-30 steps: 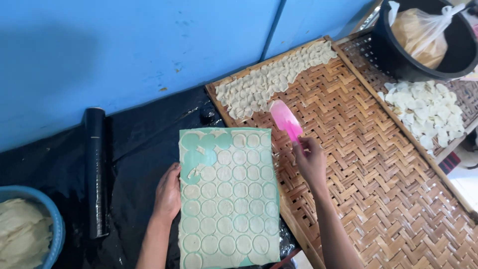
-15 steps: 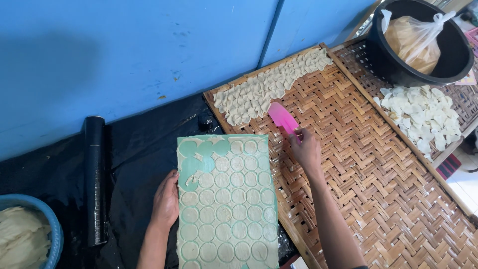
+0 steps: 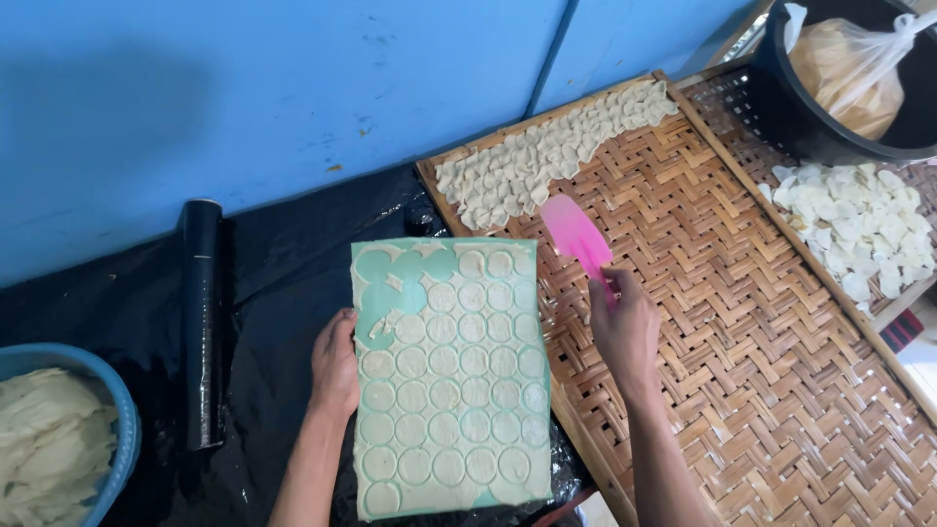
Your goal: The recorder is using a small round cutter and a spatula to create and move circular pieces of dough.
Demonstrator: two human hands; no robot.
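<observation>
Down on the floor, the person is working over a green board (image 3: 444, 381) that is lying on black plastic sheeting (image 3: 264, 283) and carrying a sheet of pale dough cut into rows of round discs (image 3: 459, 390). At its top left corner the green is showing bare where discs are gone, with scraps of dough lying about. The left hand (image 3: 335, 363) is resting against the board's left edge, fingers curled down along it, steadying it. The right hand (image 3: 625, 327) is closing around the handle of a pink spatula (image 3: 576, 234), whose flat blade is pointing up and away, hovering over the woven bamboo tray (image 3: 742, 390) just beside the board's right edge. Farther up that tray, a heap of cut dough rounds (image 3: 547, 156) is lying along the top rim. Beside it, a second woven tray is carrying another pile of pale pieces (image 3: 849, 224), and a black tub (image 3: 791, 107) with a plastic bag (image 3: 849, 68) inside is sitting at its far end. To the left, a black roll (image 3: 202, 322) is lying on the sheeting, and a blue basin of dough (image 3: 54, 439) is sitting at the edge of view.
</observation>
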